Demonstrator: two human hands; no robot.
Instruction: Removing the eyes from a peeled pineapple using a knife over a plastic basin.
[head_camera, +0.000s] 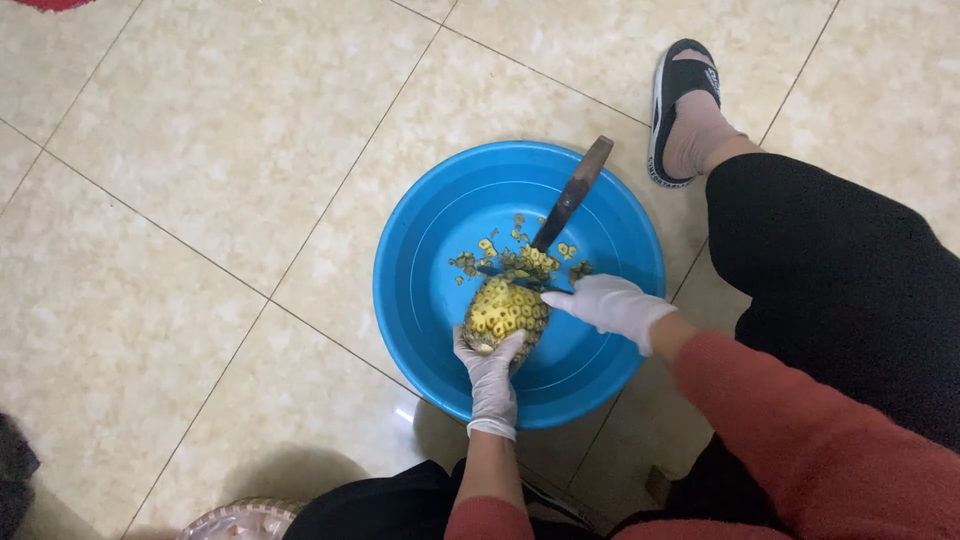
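Peeled pineapple (507, 312) stands tilted inside blue basin (430, 250), near basin centre, peel scraps (520, 258) scattered at its 12 o'clock. Left hand (491, 375), white-gloved, grips the fruit's lower end from 6 o'clock. Right hand (612, 303), also gloved, sits at the fruit's 3 o'clock, fingers curled, tips touching the upper flank; whether it pinches anything, cannot tell. Knife (565, 205) lies unheld in basin at 1 o'clock, handle over rim. Step looks like picking out eyes or bits; next move probably needs a steady hold, careful pinch.
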